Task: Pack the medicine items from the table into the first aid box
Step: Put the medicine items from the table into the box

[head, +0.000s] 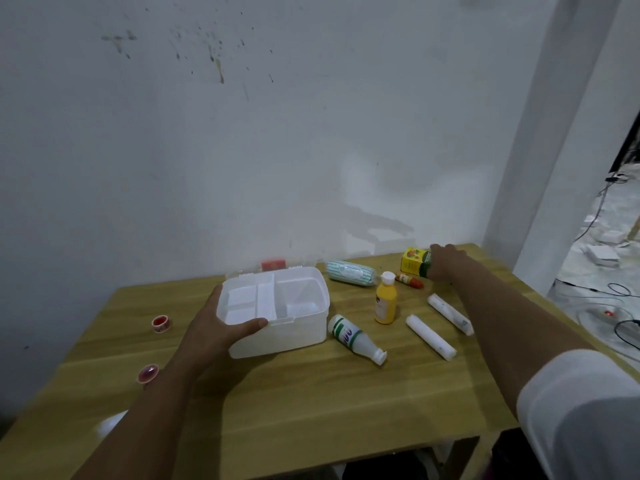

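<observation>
1. First aid box (304, 327) sits open at centre-left of the frame on the wooden table (311, 403); its white tray compartments look empty to us, so we judge packing has barely begun.
2. Our left hand (221, 327) clasps the box's near-left corner, thumb hooked over the rim.
3. Our right hand (445, 259), at upper right, rests against the yellow carton (414, 261); whether the fingers have closed on it we cannot tell.
4. Risk, in our judgement: the upright yellow bottle (385, 303) and the small red-capped tube (410, 280) stand just below the reaching arm, and a low pull back toward the box could topple or scatter them.
5. Also unpacked: striped pack (351, 273), white bottle (356, 337) lying on its side, two white rolls (431, 336), and two red-centred tape rolls (161, 322) at far left.
</observation>
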A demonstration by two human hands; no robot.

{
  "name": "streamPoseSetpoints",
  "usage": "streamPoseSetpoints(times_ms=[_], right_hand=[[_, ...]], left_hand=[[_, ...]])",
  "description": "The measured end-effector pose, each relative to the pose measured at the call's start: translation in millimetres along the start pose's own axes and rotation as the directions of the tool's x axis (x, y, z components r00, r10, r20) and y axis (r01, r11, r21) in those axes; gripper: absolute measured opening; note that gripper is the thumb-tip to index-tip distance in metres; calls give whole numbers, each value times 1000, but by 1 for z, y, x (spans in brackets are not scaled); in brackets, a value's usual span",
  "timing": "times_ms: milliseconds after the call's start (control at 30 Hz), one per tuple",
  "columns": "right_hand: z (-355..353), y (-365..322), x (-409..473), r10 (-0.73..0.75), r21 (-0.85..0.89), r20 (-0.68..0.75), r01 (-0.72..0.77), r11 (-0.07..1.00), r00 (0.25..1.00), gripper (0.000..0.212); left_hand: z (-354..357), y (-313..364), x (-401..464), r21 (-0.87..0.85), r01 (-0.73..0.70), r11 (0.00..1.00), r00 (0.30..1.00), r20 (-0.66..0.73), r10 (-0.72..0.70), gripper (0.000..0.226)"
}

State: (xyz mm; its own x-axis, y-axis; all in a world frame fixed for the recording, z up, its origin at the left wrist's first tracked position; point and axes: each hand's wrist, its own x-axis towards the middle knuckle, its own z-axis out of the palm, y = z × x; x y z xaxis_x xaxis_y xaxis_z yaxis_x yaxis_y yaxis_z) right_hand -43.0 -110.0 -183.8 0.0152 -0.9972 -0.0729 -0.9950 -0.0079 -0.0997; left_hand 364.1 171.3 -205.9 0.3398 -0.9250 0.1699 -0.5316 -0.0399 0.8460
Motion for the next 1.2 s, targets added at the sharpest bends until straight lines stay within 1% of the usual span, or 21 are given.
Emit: streamPoseSetpoints(times_ms=[67, 133, 200, 267, 300, 400, 467, 533, 600, 667, 733, 800, 867, 900, 1033, 1100, 1200], right_hand=[[22, 20, 38, 12, -29, 63, -10, 1000, 998, 70], [34, 32, 57, 5, -19, 75, -3, 1000, 997, 71], [31, 31, 46, -22, -23, 36, 23, 999, 999, 59], [20, 26, 28, -41, -37, -51, 39, 999, 998, 41], [16, 26, 24, -40, -26, -88, 38, 999, 995, 35], [-10, 17, 14, -71, 45, -157, 79, 996, 985, 36], [-40, 2, 1, -139, 112, -207, 164, 980, 969, 39], [-72, -23, -19, -233, 190, -253, 284, 940, 939, 46], [-100, -55, -44, -345, 250, -239, 401, 881, 908, 51], [-117, -89, -74, -479, 283, -165, 507, 814, 862, 53], [-122, -122, -102, -590, 225, -68, 588, 777, 805, 53], [-116, -150, -122, -649, 68, 7, 647, 760, 761, 52], [-103, -171, -133, -661, -85, 52, 663, 744, 748, 51], [-96, -180, -136, -663, -133, 64, 665, 735, 746, 50], [-74, -206, -142, -679, -214, 49, 672, 709, 732, 46], [-71, -212, -141, -684, -239, 27, 669, 704, 729, 44], [-73, -213, -138, -676, -251, 31, 660, 708, 736, 44]], left_hand=[[1, -1, 4, 2, 0, 1000, 1000, 0, 0, 110], [2, -1, 6, 11, -4, 1000, 1000, -12, 4, 106], [3, -1, 5, 15, -15, 1000, 1000, -26, 16, 100], [4, 0, 4, 11, -21, 1000, 999, -31, 21, 98], [4, 0, 3, 6, -16, 1000, 999, -29, 17, 99], [4, 0, 3, 0, -5, 1000, 1000, -27, 5, 104], [4, 0, 2, 4, -6, 1000, 1000, -29, 6, 104], [4, 1, 1, -4, -14, 1000, 1000, -28, 13, 102], [3, 3, 1, -12, -23, 1000, 999, -25, 22, 98], [3, 4, 0, -26, -22, 999, 1000, -16, 22, 99], [2, 3, 0, -44, -24, 999, 1000, -10, 24, 101], [1, 3, 0, -56, -28, 998, 1000, -9, 27, 100], [1, 3, 0, -61, -26, 998, 1000, -3, 26, 100], [1, 2, 0, -62, -24, 998, 1000, 2, 24, 101], [1, -1, 2, -46, -12, 999, 1000, 8, 13, 101], [1, -2, 3, -38, -5, 999, 1000, 13, 6, 102], [2, -4, 4, -22, -2, 1000, 1000, 6, 2, 104]])
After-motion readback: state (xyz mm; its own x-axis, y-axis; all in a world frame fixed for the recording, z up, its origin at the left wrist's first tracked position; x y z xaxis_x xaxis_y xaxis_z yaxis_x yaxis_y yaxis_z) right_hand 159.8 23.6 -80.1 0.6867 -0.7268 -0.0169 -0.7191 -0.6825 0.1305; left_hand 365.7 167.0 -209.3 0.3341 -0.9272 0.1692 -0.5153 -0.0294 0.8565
